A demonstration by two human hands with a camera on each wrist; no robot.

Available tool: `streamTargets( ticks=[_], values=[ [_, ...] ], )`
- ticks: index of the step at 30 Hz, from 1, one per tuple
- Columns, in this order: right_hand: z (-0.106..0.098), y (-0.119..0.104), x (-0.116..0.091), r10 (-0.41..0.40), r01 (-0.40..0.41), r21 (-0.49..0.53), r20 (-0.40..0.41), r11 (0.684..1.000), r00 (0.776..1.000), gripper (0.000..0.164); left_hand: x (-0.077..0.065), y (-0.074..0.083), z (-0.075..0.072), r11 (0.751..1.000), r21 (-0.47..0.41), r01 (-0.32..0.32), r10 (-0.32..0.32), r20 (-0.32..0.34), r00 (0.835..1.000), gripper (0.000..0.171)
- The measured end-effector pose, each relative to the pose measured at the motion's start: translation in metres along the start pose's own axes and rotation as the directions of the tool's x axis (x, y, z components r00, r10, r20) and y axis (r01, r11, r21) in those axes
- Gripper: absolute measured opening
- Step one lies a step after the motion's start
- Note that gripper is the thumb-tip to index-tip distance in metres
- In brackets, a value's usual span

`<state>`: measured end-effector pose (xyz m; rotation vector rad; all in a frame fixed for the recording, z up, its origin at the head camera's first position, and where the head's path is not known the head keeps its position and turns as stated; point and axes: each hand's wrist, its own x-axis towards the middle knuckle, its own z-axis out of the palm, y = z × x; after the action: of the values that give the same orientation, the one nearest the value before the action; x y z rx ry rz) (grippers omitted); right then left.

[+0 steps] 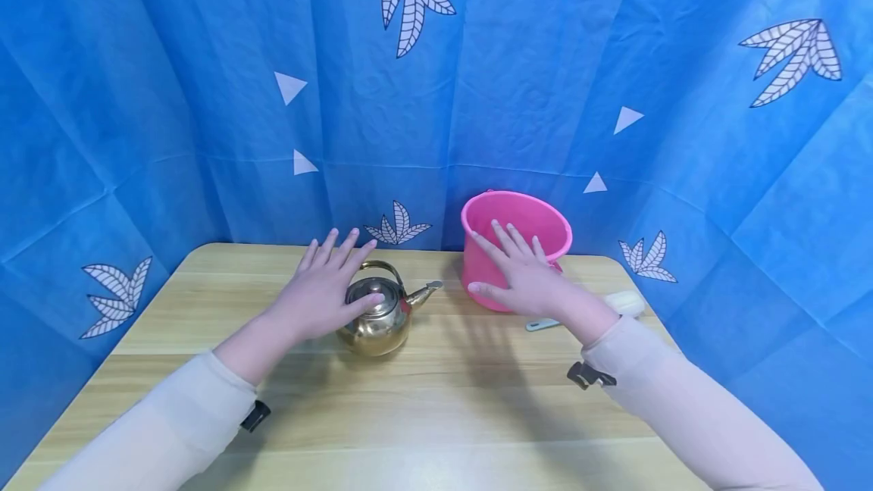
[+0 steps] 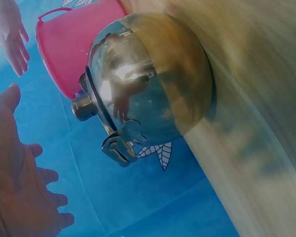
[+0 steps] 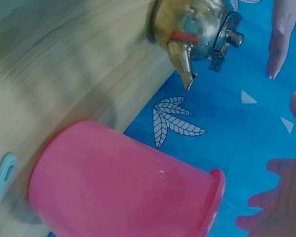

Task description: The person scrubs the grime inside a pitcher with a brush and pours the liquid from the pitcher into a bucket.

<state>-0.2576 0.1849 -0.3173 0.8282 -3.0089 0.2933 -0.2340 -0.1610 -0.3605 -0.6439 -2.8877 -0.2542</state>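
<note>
A shiny brass-coloured kettle [image 1: 377, 333] with a lid, a top handle and a spout pointing right stands on the wooden table. My left hand [image 1: 320, 290] hovers over its left side with fingers spread, holding nothing; the left wrist view shows a gap between hand and kettle [image 2: 153, 84]. To the right stands a pink bucket [image 1: 477, 271], upright at the table's back. Fingers spread and palm down, my right hand [image 1: 525, 279] is held in front of and above the bucket, overlapping it in the head view. In the right wrist view it is apart from the bucket [image 3: 123, 182].
Behind the right wrist lies a brush-like thing with a pale blue handle [image 1: 542, 324] and a white head [image 1: 626, 303], partly hidden by the arm. A blue leaf-patterned curtain [image 1: 382, 112] hangs around the back and sides of the table [image 1: 436, 408].
</note>
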Motion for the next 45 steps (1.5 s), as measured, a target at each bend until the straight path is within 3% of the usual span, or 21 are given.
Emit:
streamTargets(
  ticks=[45],
  values=[
    [0.018, -0.013, 0.001, -0.028, 0.027, 0.047, 0.02, 0.999, 0.999, 0.084, -0.017, -0.01, 0.019, 0.998, -0.055, 0.039, -0.041, -0.029, 0.999, 0.088]
  ],
)
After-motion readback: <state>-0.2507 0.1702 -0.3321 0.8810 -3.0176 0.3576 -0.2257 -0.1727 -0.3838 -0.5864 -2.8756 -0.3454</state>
